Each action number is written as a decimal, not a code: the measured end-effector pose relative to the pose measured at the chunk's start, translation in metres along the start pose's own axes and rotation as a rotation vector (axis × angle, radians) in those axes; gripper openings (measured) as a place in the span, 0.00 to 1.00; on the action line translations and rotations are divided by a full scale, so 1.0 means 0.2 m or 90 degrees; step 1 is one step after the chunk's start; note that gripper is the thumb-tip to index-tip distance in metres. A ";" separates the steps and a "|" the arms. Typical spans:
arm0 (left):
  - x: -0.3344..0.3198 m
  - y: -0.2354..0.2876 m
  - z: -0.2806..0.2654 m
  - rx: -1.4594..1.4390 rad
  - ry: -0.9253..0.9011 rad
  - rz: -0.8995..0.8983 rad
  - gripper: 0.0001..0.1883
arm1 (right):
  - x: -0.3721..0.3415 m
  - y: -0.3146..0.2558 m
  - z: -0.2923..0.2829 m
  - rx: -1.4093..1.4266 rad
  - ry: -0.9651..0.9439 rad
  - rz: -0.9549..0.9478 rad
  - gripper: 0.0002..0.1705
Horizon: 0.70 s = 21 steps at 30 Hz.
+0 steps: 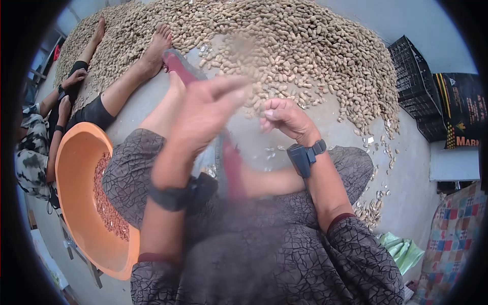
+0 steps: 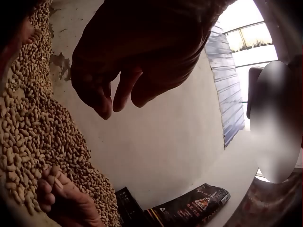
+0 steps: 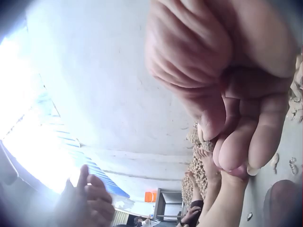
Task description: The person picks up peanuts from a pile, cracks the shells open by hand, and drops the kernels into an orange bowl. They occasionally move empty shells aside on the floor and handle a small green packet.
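My left hand [image 1: 206, 114] is raised in front of my lap and blurred in the head view. In the left wrist view its fingers [image 2: 125, 90] hang loosely bent with gaps between them, and nothing shows in them. My right hand [image 1: 290, 119] is beside it with curled fingers. Between its thumb and fingers it pinches a peanut [image 3: 207, 145], mostly hidden by the fingertips. Beyond both hands a large heap of unshelled peanuts [image 1: 305, 46] spreads over the floor. A blurred tan patch [image 1: 244, 46] shows over the heap.
An orange basin [image 1: 76, 168] with reddish shelled peanuts [image 1: 109, 203] stands left of my knee. Another person [image 1: 35, 162] sits beyond it, legs against the heap. At right are a black crate [image 1: 417, 86], a black printed sack [image 1: 460, 109], scattered shells [image 1: 373, 208] and a green bag [image 1: 401, 249].
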<state>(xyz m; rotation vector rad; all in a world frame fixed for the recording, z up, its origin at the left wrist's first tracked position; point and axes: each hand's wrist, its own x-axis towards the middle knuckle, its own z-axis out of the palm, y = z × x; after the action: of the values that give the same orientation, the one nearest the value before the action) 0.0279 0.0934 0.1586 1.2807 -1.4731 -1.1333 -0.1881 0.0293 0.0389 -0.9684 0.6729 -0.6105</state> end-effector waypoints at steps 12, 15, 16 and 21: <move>0.19 -0.52 0.39 -0.361 -0.001 -0.152 0.16 | 0.00 0.01 -0.04 0.061 0.025 -0.025 0.10; 0.13 -0.58 0.38 -0.379 0.032 -0.171 0.14 | 0.02 0.07 -0.05 0.034 0.042 0.031 0.13; 0.11 -0.62 0.37 -0.382 0.036 -0.173 0.14 | 0.03 0.08 -0.04 0.032 0.040 0.036 0.13; 0.06 -0.71 0.32 -0.355 0.102 -0.176 0.08 | 0.07 0.11 0.01 -0.102 0.144 0.012 0.17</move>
<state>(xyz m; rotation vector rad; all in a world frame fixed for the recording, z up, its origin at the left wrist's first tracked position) -0.0055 0.0794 0.0062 1.1572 -0.7923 -1.4546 -0.1740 0.0299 0.0166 -1.0482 0.9426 -0.6631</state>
